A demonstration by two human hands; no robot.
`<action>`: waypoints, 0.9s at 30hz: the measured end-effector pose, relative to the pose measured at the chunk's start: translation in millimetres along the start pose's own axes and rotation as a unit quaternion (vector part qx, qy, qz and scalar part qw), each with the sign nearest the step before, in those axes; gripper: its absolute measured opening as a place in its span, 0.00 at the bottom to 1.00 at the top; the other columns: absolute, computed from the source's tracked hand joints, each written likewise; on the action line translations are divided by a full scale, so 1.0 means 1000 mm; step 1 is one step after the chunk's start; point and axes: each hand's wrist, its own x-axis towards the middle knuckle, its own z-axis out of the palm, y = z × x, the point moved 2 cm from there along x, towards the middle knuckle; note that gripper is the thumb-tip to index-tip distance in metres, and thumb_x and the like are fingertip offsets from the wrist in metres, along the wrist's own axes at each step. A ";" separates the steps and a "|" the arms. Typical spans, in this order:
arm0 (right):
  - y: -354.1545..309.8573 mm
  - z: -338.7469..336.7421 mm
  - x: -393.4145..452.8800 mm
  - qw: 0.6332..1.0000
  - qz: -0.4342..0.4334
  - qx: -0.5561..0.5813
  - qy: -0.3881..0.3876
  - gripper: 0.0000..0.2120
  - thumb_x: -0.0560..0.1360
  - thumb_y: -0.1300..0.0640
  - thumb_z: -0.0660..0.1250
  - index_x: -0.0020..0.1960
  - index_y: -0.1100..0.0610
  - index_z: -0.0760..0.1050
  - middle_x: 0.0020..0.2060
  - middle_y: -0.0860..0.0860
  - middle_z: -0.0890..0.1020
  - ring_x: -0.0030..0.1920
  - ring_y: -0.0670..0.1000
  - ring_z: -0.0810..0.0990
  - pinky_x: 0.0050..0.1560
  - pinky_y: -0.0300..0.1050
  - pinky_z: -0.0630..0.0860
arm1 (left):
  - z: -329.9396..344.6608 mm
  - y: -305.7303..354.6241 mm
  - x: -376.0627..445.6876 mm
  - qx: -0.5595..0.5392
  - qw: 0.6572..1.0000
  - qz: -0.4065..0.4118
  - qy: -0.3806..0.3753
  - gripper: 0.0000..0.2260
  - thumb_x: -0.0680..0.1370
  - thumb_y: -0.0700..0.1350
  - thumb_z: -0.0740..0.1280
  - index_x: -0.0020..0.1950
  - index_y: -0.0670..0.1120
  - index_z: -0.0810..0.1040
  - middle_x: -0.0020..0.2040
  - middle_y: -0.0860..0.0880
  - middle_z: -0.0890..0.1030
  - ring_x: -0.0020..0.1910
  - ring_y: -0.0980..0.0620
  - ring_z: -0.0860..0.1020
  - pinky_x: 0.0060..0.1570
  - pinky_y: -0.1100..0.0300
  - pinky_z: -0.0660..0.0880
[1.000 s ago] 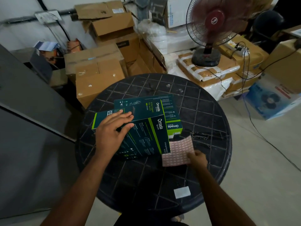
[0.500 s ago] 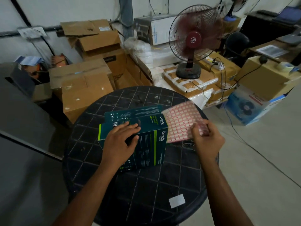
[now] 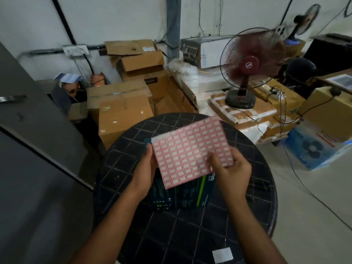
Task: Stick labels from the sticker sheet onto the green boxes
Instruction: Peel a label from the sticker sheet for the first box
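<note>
Pink-and-white sticker sheet (image 3: 192, 151), thin and floppy, hangs above the green boxes (image 3: 182, 195) on my worktop (image 3: 190, 235); left hand (image 3: 145, 168) and right hand (image 3: 231, 172) pinch its side edges, the best hold.

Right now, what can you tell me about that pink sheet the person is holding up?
The sticker sheet is a thin, flexible rectangle covered in a grid of small white labels with pink-red borders. It is held tilted above the green boxes on the round black table, hiding most of them. The left hand holds its left edge, and the right hand pinches its lower right part. Its top left corner looks blank white.
</note>
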 end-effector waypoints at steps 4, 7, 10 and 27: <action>0.025 0.005 -0.024 0.996 0.066 -0.024 -0.045 0.13 0.73 0.63 0.75 0.46 0.45 0.78 0.40 0.43 0.85 0.41 0.40 0.85 0.41 0.36 0.83 | -0.008 -0.001 -0.007 0.002 0.999 -0.035 0.005 0.25 0.80 0.62 0.53 0.64 0.49 0.79 0.59 0.48 0.84 0.59 0.50 0.82 0.59 0.54 0.75; 0.034 0.003 -0.032 0.992 0.102 -0.044 -0.062 0.11 0.73 0.62 0.76 0.48 0.48 0.79 0.42 0.43 0.85 0.43 0.41 0.85 0.42 0.35 0.82 | -0.013 -0.004 -0.006 0.025 0.998 -0.026 0.046 0.08 0.82 0.45 0.63 0.55 0.48 0.82 0.49 0.48 0.86 0.51 0.48 0.83 0.49 0.54 0.77; 0.030 0.001 -0.034 0.985 0.100 -0.122 -0.068 0.15 0.72 0.57 0.77 0.55 0.49 0.78 0.46 0.41 0.84 0.43 0.40 0.85 0.46 0.43 0.84 | -0.015 -0.008 -0.005 0.039 0.998 -0.027 0.046 0.07 0.82 0.43 0.65 0.52 0.45 0.83 0.50 0.44 0.85 0.51 0.45 0.83 0.51 0.50 0.78; 0.003 0.042 0.023 0.891 -0.093 -0.257 -0.362 0.06 0.78 0.52 0.71 0.55 0.48 0.82 0.42 0.42 0.85 0.42 0.40 0.83 0.46 0.43 0.83 | -0.011 -0.001 -0.008 0.085 0.996 -0.035 0.020 0.05 0.81 0.41 0.67 0.53 0.44 0.83 0.47 0.43 0.87 0.47 0.45 0.86 0.46 0.54 0.83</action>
